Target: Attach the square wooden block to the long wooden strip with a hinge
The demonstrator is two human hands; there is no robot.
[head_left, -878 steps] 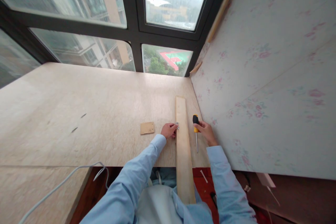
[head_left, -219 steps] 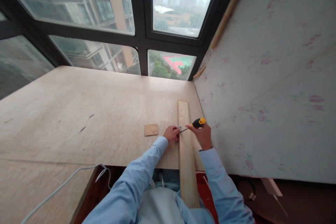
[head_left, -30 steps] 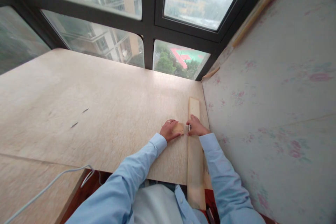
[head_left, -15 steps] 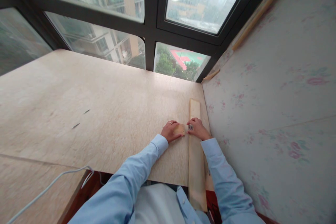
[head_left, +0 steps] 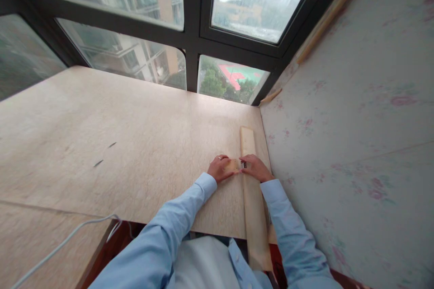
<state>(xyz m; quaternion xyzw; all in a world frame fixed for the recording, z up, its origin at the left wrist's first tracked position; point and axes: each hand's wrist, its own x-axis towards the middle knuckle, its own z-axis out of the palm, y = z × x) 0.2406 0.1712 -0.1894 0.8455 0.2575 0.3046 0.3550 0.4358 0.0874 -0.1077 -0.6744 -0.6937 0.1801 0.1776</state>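
Over plank (head_left: pixel 257 221) — curled right hand (head_left: pixel 257 168)

Tan rectangular wooden piece (head_left: pixel 232 165): flat in left hand (head_left: pixel 218 169), free end facing right hand (head_left: pixel 257 168). Small silvery metal fitting (head_left: pixel 243 164): pinched in right grip. Long pale wooden plank (head_left: pixel 252 207): flat beneath right grip.

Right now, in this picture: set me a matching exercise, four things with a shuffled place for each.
1. small wooden piece
2. small metal part
3. white cable
4. long board

A. looped at the lower left
B. held by the left hand
C. jutting past the front of the tabletop
D. pinched by the right hand

Pairs: 1-B, 2-D, 3-A, 4-C
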